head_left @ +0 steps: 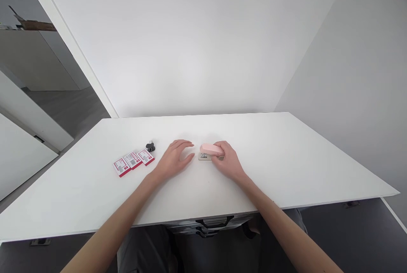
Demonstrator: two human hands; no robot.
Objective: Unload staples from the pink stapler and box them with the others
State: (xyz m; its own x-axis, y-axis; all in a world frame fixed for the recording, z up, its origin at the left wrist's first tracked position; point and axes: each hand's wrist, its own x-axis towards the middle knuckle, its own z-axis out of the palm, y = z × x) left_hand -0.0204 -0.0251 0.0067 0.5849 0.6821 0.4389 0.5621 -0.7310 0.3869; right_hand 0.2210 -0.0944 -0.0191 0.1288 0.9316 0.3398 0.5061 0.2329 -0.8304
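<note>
A small pink stapler (208, 151) lies on the white table (286, 158) in the middle. My right hand (227, 160) is closed over its right end, fingers wrapped on top of it. My left hand (176, 158) hovers just left of the stapler, fingers apart and slightly curled, holding nothing. Three small red-and-white staple boxes (133, 161) lie in a row further left. A small black staple remover (150, 146) sits just behind them.
The table stands against a white wall, with another wall close on the right. Its front edge runs near my body, and drawer handles (213, 223) show beneath it. A doorway and floor are at the left.
</note>
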